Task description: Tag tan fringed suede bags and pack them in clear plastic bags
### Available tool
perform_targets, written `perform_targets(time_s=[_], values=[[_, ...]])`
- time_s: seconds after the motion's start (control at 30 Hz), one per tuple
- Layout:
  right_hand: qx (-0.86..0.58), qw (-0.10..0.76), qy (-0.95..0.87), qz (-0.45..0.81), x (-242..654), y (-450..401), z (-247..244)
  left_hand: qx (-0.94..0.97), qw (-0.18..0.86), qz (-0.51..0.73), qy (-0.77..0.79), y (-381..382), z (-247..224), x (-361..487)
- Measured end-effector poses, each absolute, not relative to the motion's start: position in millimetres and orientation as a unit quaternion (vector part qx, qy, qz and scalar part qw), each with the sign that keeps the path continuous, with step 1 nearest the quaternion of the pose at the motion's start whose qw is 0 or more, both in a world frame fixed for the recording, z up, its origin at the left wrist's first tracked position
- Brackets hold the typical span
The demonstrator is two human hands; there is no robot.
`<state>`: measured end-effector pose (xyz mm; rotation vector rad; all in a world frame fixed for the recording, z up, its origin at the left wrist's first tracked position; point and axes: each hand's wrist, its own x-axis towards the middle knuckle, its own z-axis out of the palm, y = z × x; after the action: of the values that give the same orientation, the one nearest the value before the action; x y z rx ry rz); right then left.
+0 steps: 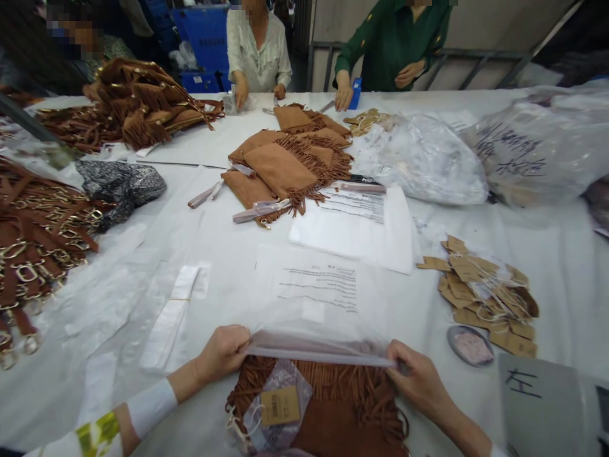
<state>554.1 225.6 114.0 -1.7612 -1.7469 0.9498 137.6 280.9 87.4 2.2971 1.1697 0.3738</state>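
Note:
A clear plastic bag is stretched taut between my two hands, its open edge facing me. My left hand grips the bag's left corner with closed fingers. At the right corner, my right hand pinches it between thumb and fingers. Just below the edge lies a brown fringed suede bag, cut off by the bottom of the view. A small clear packet with a tan hang tag rests on its left part. Beyond the edge, the plastic lies flat, with printed text showing on it.
Brown fringed pouches are piled mid-table. Straps with gold buckles lie left, tan tags right, near a small oval dish. Filled plastic bags stand back right. Two people work across the table; another is at the far left.

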Motion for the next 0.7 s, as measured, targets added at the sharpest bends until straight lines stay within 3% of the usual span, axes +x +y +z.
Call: perform_targets(time_s=[0.17, 0.4, 0.53, 0.7], values=[[-0.594, 0.216, -0.707, 0.318, 557.6, 200.6, 113.7, 0.871, 0.283, 0.159, 0.369, 275.6, 100.9, 124.3], [-0.546, 0.22, -0.731, 0.345, 559.0, 166.3, 117.2, 0.866, 0.356, 0.092, 0.34, 257.4, 124.3, 110.0], [-0.554, 0.203, -0.709, 0.386, 552.9, 153.0, 112.5, 0.868, 0.331, 0.086, 0.36, 243.0, 113.9, 105.4], [-0.596, 0.206, -0.661, 0.406, 553.2, 158.6, 128.5, 0.85, 0.288, 0.169, 0.408, 243.8, 107.5, 106.3]])
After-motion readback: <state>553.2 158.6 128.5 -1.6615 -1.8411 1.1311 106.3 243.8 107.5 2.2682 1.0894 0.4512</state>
